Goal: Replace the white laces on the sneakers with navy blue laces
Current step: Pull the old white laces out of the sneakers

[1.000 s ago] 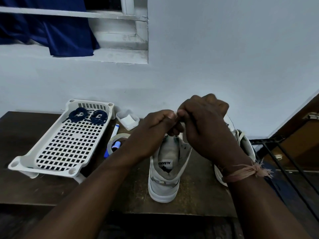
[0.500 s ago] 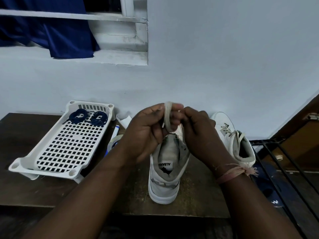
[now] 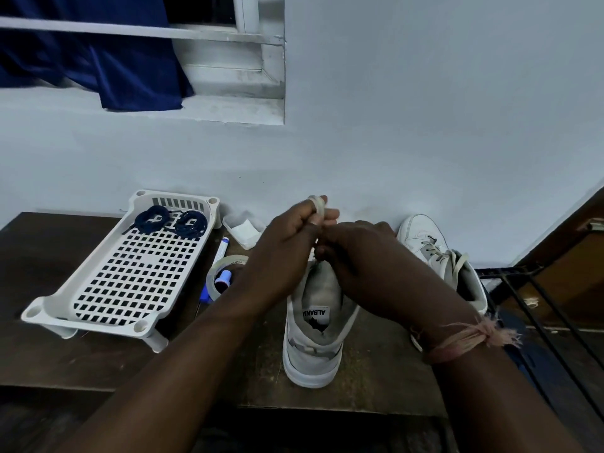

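The left hand's (image 3: 287, 246) fingers (image 3: 318, 204) are curled, a flat white lace (image 3: 316, 209) wound round them above the near grey-and-white sneaker (image 3: 315, 341). The right hand (image 3: 362, 256) pinches the lace just below. A second white sneaker (image 3: 434, 253) stands to the right on the dark wooden worktop (image 3: 49, 354). Coiled navy blue laces (image 3: 171, 220) lie in the white perforated plastic tray (image 3: 108, 289) to the left.

Dim, bluish, wide-angle edge distortion

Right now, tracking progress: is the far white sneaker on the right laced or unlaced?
Laced. The far white sneaker has pale laces crossing its eyelets, with a loose end at its collar.
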The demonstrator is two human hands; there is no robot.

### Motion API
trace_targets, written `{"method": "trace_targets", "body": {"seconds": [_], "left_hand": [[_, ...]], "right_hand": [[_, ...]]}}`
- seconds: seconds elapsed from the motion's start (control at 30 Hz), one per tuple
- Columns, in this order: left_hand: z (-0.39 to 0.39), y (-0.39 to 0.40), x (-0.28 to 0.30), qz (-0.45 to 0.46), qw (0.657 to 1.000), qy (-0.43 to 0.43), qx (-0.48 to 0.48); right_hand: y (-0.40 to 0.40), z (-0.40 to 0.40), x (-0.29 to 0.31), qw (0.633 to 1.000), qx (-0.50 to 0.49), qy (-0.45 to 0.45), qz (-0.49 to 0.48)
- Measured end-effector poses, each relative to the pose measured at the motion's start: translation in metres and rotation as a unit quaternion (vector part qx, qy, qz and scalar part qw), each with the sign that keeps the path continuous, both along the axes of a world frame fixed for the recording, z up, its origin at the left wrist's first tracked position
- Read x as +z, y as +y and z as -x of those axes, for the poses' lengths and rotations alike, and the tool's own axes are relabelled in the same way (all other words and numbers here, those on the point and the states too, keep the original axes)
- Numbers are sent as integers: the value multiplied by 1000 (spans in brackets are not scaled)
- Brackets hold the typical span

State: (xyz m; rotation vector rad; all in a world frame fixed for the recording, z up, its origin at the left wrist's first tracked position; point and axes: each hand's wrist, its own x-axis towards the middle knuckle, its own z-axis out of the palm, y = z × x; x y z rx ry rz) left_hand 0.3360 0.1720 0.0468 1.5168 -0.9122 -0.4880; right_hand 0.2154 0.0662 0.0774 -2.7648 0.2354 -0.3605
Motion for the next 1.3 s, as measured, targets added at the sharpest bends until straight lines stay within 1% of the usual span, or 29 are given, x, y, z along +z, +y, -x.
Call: {"method": "trace_targets", "body": {"seconds": [0.07,0.13,0.23,0.37,0.43,0.53,0.6,0.7,0.77,0.83,0.97,1.07,1.17,1.23,1.3], "left_hand": [[2,3,1,-26,999,-44,-18],[1,6,3,-43,996,-72,-32],[2,9,7,-19,996,-30,-85],[4,8,9,-14,992,2,-127],[1,8,9,9,989,43,-140],[2,5,10,62,978,126,-156],[5,4,12,107,961,197,-165],[4,4,13,154,923,317,-157],[2,4,12,165,907,356,-152],[0,5,10,163,906,363,-141],[-3,5,11,142,921,347,-108],[-2,4,11,130,937,313,-82],[-1,5,13,129,940,309,-67],[-2,7,15,123,941,309,-63],[-2,7,15,111,950,282,-73]], "right_hand": [[-3,4,10,999,-6,-29,-12],[-9,9,16,995,-39,-84,-29],[-16,14,21,983,-69,-157,-67],[-18,15,19,978,-49,-178,-101],[-21,14,15,970,-53,-182,-151],[-23,9,7,950,-57,-192,-241],[-19,4,2,934,-52,-206,-287],[-8,-5,-7,905,-67,-226,-353],[-2,-10,-12,884,-82,-235,-396],[1,-14,-18,873,-96,-235,-416],[4,-15,-18,857,-98,-240,-445],[4,-12,-17,874,-75,-222,-425],[2,-10,-16,887,-47,-188,-418],[-1,-10,-18,881,-42,-179,-437],[-4,-10,-20,868,-50,-184,-458]]}}
